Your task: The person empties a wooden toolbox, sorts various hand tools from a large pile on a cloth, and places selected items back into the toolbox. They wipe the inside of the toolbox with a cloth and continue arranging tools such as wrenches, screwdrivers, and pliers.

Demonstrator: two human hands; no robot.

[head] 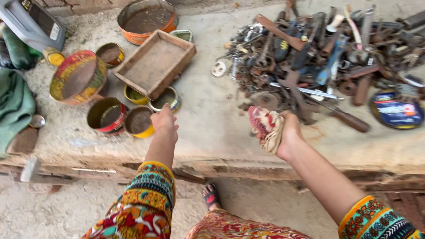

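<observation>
Far left: green cloth (13, 106) draped over the edge of the concrete desk (212, 119), grey device (31, 24) tilted at the top corner, small yellow tin (54, 56) just beneath it. Next along: wide multicoloured tin (77, 77) lying tilted, small rusty tin (110, 54) behind it, big orange-rimmed tin (146, 20) at the back holding brown dirt. Wooden tray (155, 64) resting aslant atop several tins, one corner over a yellow tin (135, 95). Toward the front edge: red-banded open tin (106, 116), touching a yellow tin with dirt inside (139, 121). Left hand (164, 119) reaching forward, fingers curled down at the rim of a blue-and-yellow tin (167, 99) tucked under the tray; grip partly closed, whether actually clasping the rim impossible to tell from here. Patterned sleeve (146, 199) trailing back toward the camera; sandalled foot (211, 197) on the floor below the desk edge. Centre right: right hand (287, 132) raised above the desk, grip closed tight round a bunched red-and-cream rag (265, 126), the cloth bulging out to the left of the fingers. Behind and right: sprawling heap of rusty tools and metal parts (318, 53), a wooden-handled tool (349, 120) at its near edge, a round blue lid (395, 110) lying flat at far right.
</observation>
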